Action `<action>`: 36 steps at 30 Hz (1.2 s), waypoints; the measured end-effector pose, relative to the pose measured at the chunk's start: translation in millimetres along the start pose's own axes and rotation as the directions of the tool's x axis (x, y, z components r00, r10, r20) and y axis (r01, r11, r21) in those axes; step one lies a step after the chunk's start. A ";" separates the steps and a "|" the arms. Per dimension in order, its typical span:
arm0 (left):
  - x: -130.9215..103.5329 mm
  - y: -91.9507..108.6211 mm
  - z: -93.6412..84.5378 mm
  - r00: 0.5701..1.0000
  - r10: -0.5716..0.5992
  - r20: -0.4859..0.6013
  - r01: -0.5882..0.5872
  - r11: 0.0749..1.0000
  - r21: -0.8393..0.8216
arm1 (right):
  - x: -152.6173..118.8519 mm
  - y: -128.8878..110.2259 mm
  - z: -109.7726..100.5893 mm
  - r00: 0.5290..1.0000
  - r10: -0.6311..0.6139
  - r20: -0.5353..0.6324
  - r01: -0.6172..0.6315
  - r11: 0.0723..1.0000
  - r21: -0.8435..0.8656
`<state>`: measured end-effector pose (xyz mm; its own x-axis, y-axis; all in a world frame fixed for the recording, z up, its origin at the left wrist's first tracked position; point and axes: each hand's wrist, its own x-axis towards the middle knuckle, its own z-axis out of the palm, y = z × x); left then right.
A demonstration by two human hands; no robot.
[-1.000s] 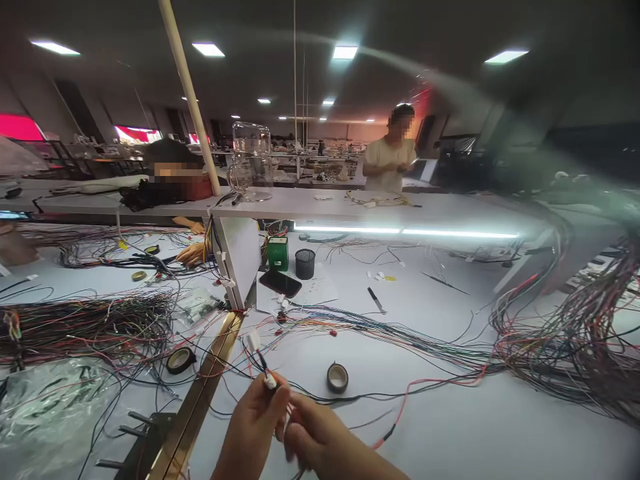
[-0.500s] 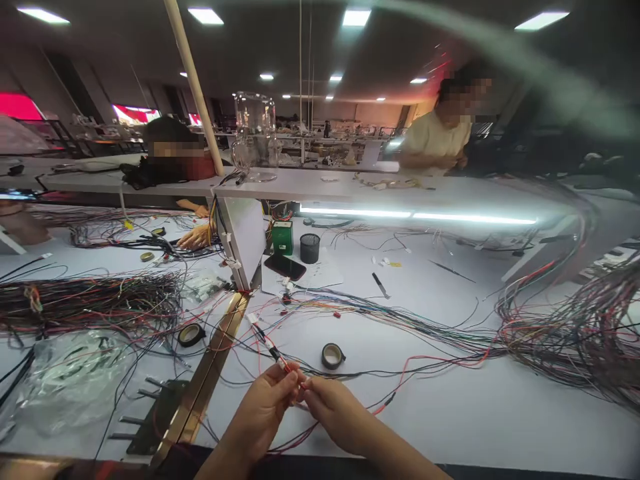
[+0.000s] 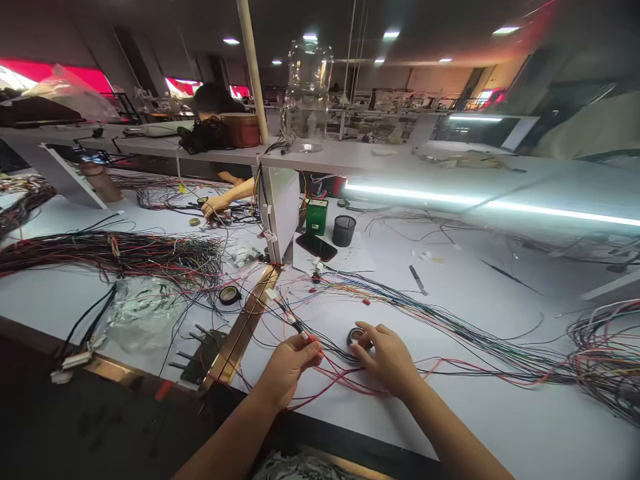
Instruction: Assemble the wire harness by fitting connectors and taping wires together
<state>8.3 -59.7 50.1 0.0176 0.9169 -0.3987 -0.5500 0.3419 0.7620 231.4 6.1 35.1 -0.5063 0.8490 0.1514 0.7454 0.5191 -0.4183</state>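
My left hand point(image 3: 289, 367) pinches a thin red and black wire bundle point(image 3: 300, 328) that runs up-left to small white connectors point(image 3: 273, 294). Loose red wires point(image 3: 345, 377) loop on the white table point(image 3: 450, 413) between my hands. To the right, my right hand point(image 3: 387, 357) rests over a small roll of black tape point(image 3: 356, 337), fingers curled on its rim.
A long multicoloured wire harness point(image 3: 440, 323) crosses the table toward a tangle at the right point(image 3: 605, 360). A brass rail point(image 3: 243, 327) and black bracket point(image 3: 200, 350) lie left, with a second tape roll point(image 3: 230, 295), a plastic bag point(image 3: 140, 313), phone point(image 3: 316, 247), mesh cup point(image 3: 344, 231). Another person's hand point(image 3: 215, 205) works beyond.
My right hand left the wire and moved right onto the tape roll. My left hand kept the wire and lowered to the table. The view swung down and left.
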 end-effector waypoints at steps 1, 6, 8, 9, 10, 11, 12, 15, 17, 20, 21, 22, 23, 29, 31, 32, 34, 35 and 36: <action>-0.5 -0.9 0.1 1.000 0.001 0.010 -0.001 1.000 0.008 | 3.1 -3.0 0.8 1.000 0.000 0.017 0.001 0.999 -0.044; -3.1 -2.3 -0.8 1.000 -0.010 -0.014 0.010 0.999 0.035 | 13.2 -8.5 -3.9 0.988 -0.103 0.119 0.115 0.989 -0.098; -4.4 -2.4 -1.1 1.000 -0.014 -0.014 0.015 1.000 0.014 | 13.4 -7.0 -3.4 0.988 -0.075 0.135 0.089 0.991 -0.105; -5.2 -2.5 -1.0 1.000 -0.015 -0.007 0.015 1.000 -0.002 | 13.3 -5.7 -1.8 0.990 -0.042 0.133 0.056 0.993 -0.104; -6.0 -2.5 -0.8 1.000 -0.013 0.001 0.013 1.000 -0.018 | 13.3 -4.2 0.4 0.992 -0.005 0.128 0.018 0.995 -0.099; -6.8 -2.4 -0.5 1.000 -0.012 0.011 0.013 0.999 -0.031 | 13.4 -2.5 2.5 0.992 0.031 0.120 -0.020 0.996 -0.092; -7.6 -2.2 -0.2 1.000 -0.011 0.015 0.011 0.999 -0.040 | 13.6 -0.9 3.8 0.991 0.062 0.117 -0.053 0.995 -0.080; -9.2 -1.4 0.1 1.000 -0.007 0.009 0.007 0.999 -0.043 | 13.9 -0.6 -3.3 0.988 0.076 0.138 -0.075 0.997 -0.008; -9.2 -1.4 -0.4 1.000 0.000 0.011 0.000 1.000 -0.031 | 13.4 -7.3 -18.6 0.982 -0.032 0.187 -0.003 0.984 0.180; -8.4 -2.8 -0.5 0.998 0.005 0.055 -0.005 1.000 0.005 | 13.3 -26.9 -45.9 0.939 -0.267 0.218 0.112 0.834 0.541; -8.4 -3.4 0.0 0.997 0.009 0.075 -0.010 1.000 0.014 | 14.1 -34.3 -53.0 0.924 -0.323 0.205 0.140 0.785 0.603; -8.7 -3.9 0.9 0.996 0.016 0.093 -0.018 1.000 0.022 | 15.3 -41.2 -58.0 0.913 -0.360 0.191 0.171 0.763 0.623; -9.4 -4.1 2.2 0.994 0.029 0.107 -0.032 0.999 0.027 | 16.8 -47.1 -61.0 0.905 -0.389 0.175 0.205 0.757 0.620; -19.7 1.5 10.6 0.982 0.127 0.137 -0.141 0.985 0.099 | 24.3 -60.3 -54.3 0.902 -0.417 0.110 0.312 0.807 0.501; -22.6 4.0 12.1 0.979 0.138 0.152 -0.160 0.977 0.143 | 24.7 -60.2 -51.6 0.909 -0.409 0.082 0.334 0.830 0.447; -23.5 4.8 12.6 0.976 0.139 0.167 -0.166 0.972 0.163 | 24.6 -60.2 -50.9 0.908 -0.412 0.070 0.349 0.841 0.413; -24.6 5.8 13.4 0.970 0.138 0.200 -0.178 0.964 0.196 | 24.6 -60.1 -50.4 0.904 -0.424 0.056 0.381 0.858 0.345; -24.8 6.0 13.8 0.967 0.139 0.214 -0.184 0.960 0.209 | 24.8 -60.1 -50.5 0.901 -0.430 0.056 0.393 0.864 0.317; -25.1 6.1 14.2 0.964 0.141 0.225 -0.191 0.957 0.218 | 25.1 -60.1 -50.8 0.897 -0.437 0.059 0.403 0.867 0.293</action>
<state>16.4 -77.7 72.0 0.1277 0.9785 -0.1622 -0.3480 0.1974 0.9165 196.0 1.3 109.5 -0.8058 0.5292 0.2657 0.3154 0.7633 -0.5638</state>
